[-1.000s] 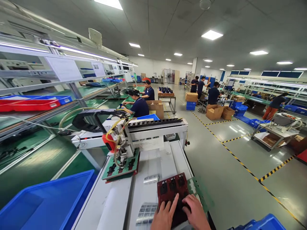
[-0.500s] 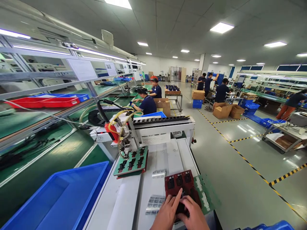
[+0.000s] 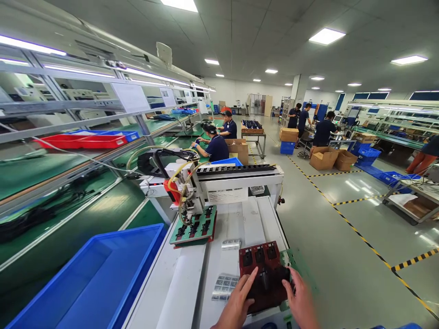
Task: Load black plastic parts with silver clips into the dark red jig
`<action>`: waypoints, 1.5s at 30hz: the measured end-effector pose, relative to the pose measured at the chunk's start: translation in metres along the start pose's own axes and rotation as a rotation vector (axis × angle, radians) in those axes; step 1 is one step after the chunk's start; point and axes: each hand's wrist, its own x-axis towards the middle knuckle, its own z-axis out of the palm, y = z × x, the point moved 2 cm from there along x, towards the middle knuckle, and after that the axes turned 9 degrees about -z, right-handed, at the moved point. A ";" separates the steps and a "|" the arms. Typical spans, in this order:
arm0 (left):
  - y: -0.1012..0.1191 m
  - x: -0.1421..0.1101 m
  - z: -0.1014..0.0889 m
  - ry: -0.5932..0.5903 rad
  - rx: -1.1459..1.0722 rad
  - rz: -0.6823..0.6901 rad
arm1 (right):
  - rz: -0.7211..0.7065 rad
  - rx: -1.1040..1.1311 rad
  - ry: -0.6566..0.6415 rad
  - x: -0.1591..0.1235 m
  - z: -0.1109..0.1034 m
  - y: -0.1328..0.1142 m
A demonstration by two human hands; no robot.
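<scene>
A dark red fixture plate (image 3: 244,276) with black parts in its pockets lies on the white machine bed, over a green board (image 3: 293,259). My left hand (image 3: 236,299) rests at its left edge with fingers stretched, the index fingertip beside a black part (image 3: 263,278) in the middle. On the right side, my right hand (image 3: 301,294) has thumb and index finger around a small black part (image 3: 283,273) over the plate. Its exact kind is not clear. Farther back, a green fixture plate (image 3: 198,230) carries several black pieces beneath the machine's red-and-white head (image 3: 174,192).
Silver label sheets (image 3: 224,288) lie left of the red plate. A large blue bin (image 3: 103,274) stands at the left. The machine's gantry (image 3: 240,179) spans the bed at the back. Co-workers (image 3: 216,144) sit beyond it, and cardboard boxes (image 3: 322,157) stand on the floor.
My hands were close together over the middle of the red plate. The right hand has moved right to the plate's side, and the left has shifted slightly. The view has turned a little left.
</scene>
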 end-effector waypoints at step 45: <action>-0.033 -0.017 -0.013 0.274 0.178 0.173 | 0.041 -0.222 -0.278 0.047 0.042 -0.081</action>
